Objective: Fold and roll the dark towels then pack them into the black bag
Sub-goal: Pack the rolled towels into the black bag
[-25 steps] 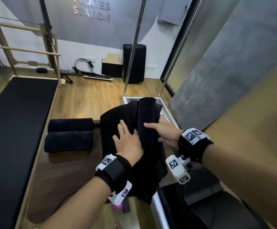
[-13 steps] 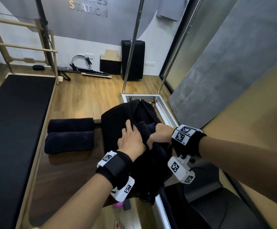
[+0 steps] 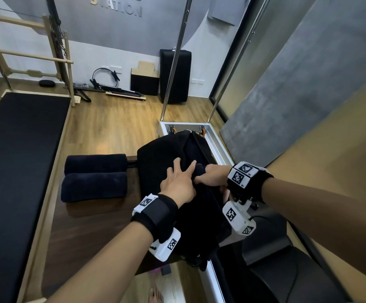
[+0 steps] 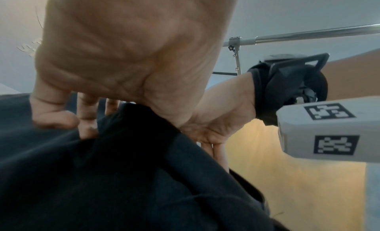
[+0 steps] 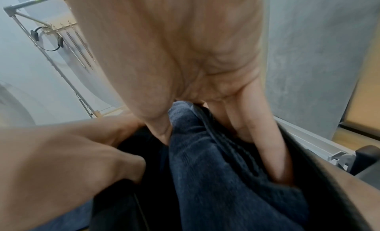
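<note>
Two hands meet on the black bag [image 3: 156, 162], pushing a dark towel [image 5: 216, 161] in.

The left hand [image 3: 178, 184] presses on the bag's fabric with fingers spread; the right hand [image 3: 212, 177] curls round the towel at its 3 o'clock. Two rolled towels [image 3: 94, 177] lie at the bag's 9 o'clock on a dark wooden platform [image 3: 94, 217], over wood flooring [image 3: 112, 119].
</note>
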Demonstrator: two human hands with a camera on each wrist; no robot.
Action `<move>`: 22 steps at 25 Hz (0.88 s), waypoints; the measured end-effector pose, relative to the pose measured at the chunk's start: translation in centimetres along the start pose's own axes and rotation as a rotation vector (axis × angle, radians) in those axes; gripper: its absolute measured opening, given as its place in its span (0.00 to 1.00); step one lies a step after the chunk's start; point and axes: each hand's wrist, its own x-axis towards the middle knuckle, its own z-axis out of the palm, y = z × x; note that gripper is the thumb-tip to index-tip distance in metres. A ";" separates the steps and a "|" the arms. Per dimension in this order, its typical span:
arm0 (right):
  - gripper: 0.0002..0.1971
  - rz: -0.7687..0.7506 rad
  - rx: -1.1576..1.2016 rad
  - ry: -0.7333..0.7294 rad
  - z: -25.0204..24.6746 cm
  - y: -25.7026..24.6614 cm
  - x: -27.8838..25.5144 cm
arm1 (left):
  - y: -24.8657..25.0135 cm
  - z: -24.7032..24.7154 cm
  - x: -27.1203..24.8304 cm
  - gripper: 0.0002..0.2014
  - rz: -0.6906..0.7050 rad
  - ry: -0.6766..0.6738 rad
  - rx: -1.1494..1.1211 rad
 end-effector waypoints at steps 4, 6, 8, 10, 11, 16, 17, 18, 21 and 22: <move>0.27 -0.009 -0.214 -0.008 -0.5 -0.9 0.1 | 0.4 0.3 0.0 0.41 -0.002 0.010 0.042; 0.23 -0.029 -0.330 -0.006 -0.1 -1.3 0.7 | 0.6 0.4 -0.1 0.37 0.017 0.035 0.064; 0.15 -0.029 -0.346 0.009 0.3 -1.3 1.9 | 0.7 0.2 -0.3 0.33 0.027 0.043 0.076; 0.10 -0.017 -0.276 0.029 0.5 -0.9 3.3 | 0.8 -0.1 -0.4 0.29 0.018 0.038 0.085; 0.10 -0.015 -0.246 0.031 0.6 -0.8 3.8 | 0.8 -0.1 -0.5 0.26 0.012 0.032 0.093; 0.19 0.047 -0.287 -0.025 1.1 0.4 4.8 | 0.7 -0.1 0.0 0.26 -0.037 -0.042 0.189; 0.21 0.054 -0.285 -0.035 1.3 0.9 5.2 | 0.7 -0.1 0.2 0.28 -0.053 -0.066 0.209; 0.23 0.062 -0.282 -0.045 1.5 1.2 5.1 | 0.8 -0.1 0.3 0.30 -0.070 -0.090 0.227; 0.22 0.035 -0.338 -0.046 2.4 2.2 5.4 | 1.1 -0.2 0.8 0.39 -0.097 -0.147 0.246; 0.22 0.026 -0.358 -0.042 2.8 2.5 5.2 | 1.2 -0.2 0.9 0.41 -0.098 -0.159 0.243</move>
